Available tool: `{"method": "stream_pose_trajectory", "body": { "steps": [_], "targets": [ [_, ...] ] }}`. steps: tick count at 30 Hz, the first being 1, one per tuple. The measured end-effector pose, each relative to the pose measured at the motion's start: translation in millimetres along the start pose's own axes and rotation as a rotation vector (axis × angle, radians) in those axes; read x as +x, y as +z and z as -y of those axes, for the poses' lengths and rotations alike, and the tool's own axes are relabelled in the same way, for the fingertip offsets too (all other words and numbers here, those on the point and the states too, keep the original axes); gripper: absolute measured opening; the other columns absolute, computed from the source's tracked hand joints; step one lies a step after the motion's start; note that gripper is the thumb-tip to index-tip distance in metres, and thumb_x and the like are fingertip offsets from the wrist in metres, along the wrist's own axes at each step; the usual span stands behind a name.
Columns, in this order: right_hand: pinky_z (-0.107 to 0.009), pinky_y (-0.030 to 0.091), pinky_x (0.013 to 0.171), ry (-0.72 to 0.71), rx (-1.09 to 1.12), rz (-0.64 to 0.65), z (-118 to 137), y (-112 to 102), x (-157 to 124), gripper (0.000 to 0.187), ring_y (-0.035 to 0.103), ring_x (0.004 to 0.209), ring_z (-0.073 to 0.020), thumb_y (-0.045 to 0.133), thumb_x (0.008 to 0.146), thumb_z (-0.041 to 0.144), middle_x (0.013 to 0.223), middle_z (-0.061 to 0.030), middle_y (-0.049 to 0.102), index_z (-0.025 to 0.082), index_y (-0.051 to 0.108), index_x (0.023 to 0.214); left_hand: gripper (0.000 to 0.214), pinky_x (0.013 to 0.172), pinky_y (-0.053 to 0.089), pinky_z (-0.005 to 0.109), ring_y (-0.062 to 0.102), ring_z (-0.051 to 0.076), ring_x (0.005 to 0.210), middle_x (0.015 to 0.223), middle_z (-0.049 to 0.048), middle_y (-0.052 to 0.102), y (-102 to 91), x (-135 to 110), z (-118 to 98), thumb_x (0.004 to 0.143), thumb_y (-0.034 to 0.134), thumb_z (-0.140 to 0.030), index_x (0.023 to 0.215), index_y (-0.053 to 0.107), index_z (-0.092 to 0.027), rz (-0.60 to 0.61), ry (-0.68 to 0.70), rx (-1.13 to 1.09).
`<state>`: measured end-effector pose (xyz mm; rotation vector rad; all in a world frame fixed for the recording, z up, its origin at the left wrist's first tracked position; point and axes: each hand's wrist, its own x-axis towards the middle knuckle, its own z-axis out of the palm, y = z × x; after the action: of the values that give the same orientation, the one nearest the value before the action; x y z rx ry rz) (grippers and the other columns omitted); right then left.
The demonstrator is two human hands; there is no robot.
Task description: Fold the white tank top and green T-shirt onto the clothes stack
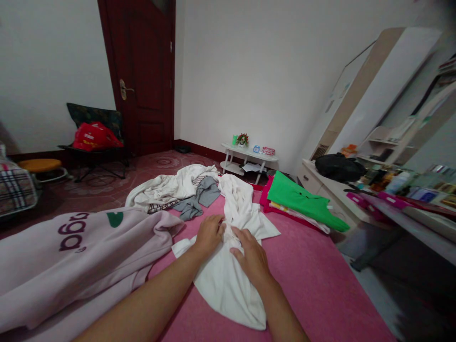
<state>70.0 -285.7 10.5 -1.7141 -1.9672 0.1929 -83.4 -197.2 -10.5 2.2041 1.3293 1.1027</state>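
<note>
A white shirt [228, 280] lies spread on the pink bed cover, gathered into wrinkles at its middle. My left hand [210, 235] is on the left of these gathers, its fingers curled into the cloth. On the right side, my right hand [252, 256] has its fingers bent onto the same fabric, with the thumb toward the middle; the fingertips are partly lost in the folds. More crumpled white cloth [237, 194] lies just beyond my hands, and I cannot tell whether it is part of the same shirt.
A pale pink sweatshirt [89, 256] lies at left, near a grey garment [206, 194] and a heap of white clothes [167, 187]. Folded clothes with a green one on top [299, 192] are stacked at right on the pink bed cover [313, 280]. A cluttered dresser [331, 199] stands alongside.
</note>
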Motion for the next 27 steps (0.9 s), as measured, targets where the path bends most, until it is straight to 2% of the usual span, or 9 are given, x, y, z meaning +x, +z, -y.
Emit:
{"method": "stream_pose_trajectory", "body": {
  "steps": [2, 4, 10, 13, 16, 18, 20, 23, 27],
  "targets": [
    [-0.027, 0.047, 0.08, 0.084, 0.097, -0.071, -7, 3, 5, 0.027, 0.061, 0.09, -0.0182, 0.046, 0.084, 0.027, 0.097, -0.0034, 0.065, 0.025, 0.064, 0.103, 0.028, 0.093, 0.041, 0.034, 0.057, 0.022, 0.104, 0.109, 0.0089, 0.066, 0.1, 0, -2, 0.089, 0.048, -0.029, 0.111, 0.061, -0.017, -0.009, -0.011, -0.013],
    [-0.027, 0.048, 0.072, 0.205, 0.287, -0.254, -23, 2, 10, 0.023, 0.061, 0.077, -0.0177, 0.044, 0.084, 0.034, 0.082, -0.003, 0.066, 0.022, 0.064, 0.085, 0.029, 0.093, 0.041, 0.034, 0.058, 0.021, 0.102, 0.107, 0.0088, 0.066, -0.5, 1, -1, 0.09, 0.045, -0.031, 0.109, 0.062, -0.017, -0.02, -0.025, -0.023],
    [-0.028, 0.043, 0.05, 0.665, 0.854, -1.159, -108, -34, -6, 0.029, 0.049, 0.052, -0.0145, 0.058, 0.066, 0.042, 0.061, 0.0038, 0.05, 0.021, 0.057, 0.086, 0.025, 0.092, 0.042, 0.034, 0.058, 0.022, 0.099, 0.104, 0.0082, 0.066, -2.6, 1, 1, 0.086, 0.052, -0.03, 0.105, 0.062, -0.018, -0.013, -0.039, -0.035],
    [-0.032, 0.048, 0.056, 0.738, 0.868, -1.362, -140, -57, -25, 0.025, 0.051, 0.058, -0.0159, 0.052, 0.064, 0.038, 0.066, 0.0031, 0.046, 0.024, 0.05, 0.085, 0.026, 0.093, 0.041, 0.035, 0.058, 0.023, 0.101, 0.105, 0.0082, 0.066, -3.1, 0, -1, 0.082, 0.059, -0.031, 0.105, 0.062, -0.018, 0.011, -0.041, 0.005],
    [-0.037, 0.052, 0.067, 0.74, 0.865, -1.357, -150, -64, -32, 0.031, 0.057, 0.069, -0.0183, 0.053, 0.06, 0.037, 0.077, -0.0002, 0.051, 0.024, 0.049, 0.088, 0.034, 0.093, 0.04, 0.035, 0.057, 0.023, 0.104, 0.107, 0.0082, 0.065, -3.5, -1, -2, 0.077, 0.066, -0.028, 0.109, 0.061, -0.019, 0.031, -0.046, 0.054],
    [-0.041, 0.052, 0.075, 0.715, 0.827, -1.252, -144, -59, -27, 0.041, 0.06, 0.08, -0.0218, 0.06, 0.058, 0.04, 0.088, -0.0046, 0.057, 0.022, 0.054, 0.094, 0.037, 0.093, 0.039, 0.034, 0.056, 0.024, 0.104, 0.108, 0.0086, 0.065, -3.5, -2, -4, 0.074, 0.068, -0.026, 0.11, 0.061, -0.018, 0.037, -0.052, 0.064],
    [-0.045, 0.048, 0.086, 0.68, 0.597, -1.022, -133, -49, -19, 0.058, 0.059, 0.098, -0.0283, 0.064, 0.058, 0.047, 0.106, -0.0125, 0.059, 0.019, 0.055, 0.108, 0.037, 0.092, 0.04, 0.034, 0.058, 0.024, 0.103, 0.108, 0.0088, 0.066, -3.4, -3, -5, 0.074, 0.067, -0.025, 0.11, 0.061, -0.018, 0.047, -0.062, 0.075],
    [-0.05, 0.037, 0.098, 0.657, 0.017, -0.612, -118, -35, -14, 0.082, 0.045, 0.12, -0.0372, 0.064, 0.063, 0.054, 0.129, -0.0218, 0.049, 0.015, 0.044, 0.132, 0.036, 0.084, 0.043, 0.032, 0.062, 0.024, 0.096, 0.105, 0.0078, 0.068, -3.6, -5, -6, 0.075, 0.064, -0.024, 0.112, 0.061, -0.021, 0.059, -0.086, 0.089],
    [-0.046, 0.044, 0.09, 0.612, -0.299, -0.276, -111, -33, -19, 0.075, 0.05, 0.115, -0.0359, 0.055, 0.074, 0.051, 0.128, -0.0185, 0.05, 0.018, 0.039, 0.139, 0.033, 0.074, 0.044, 0.03, 0.064, 0.022, 0.085, 0.093, 0.0048, 0.07, -9.4, -5, -5, 0.081, 0.054, -0.024, 0.113, 0.062, -0.024, 0.025, -0.129, 0.103]
  ]
}}
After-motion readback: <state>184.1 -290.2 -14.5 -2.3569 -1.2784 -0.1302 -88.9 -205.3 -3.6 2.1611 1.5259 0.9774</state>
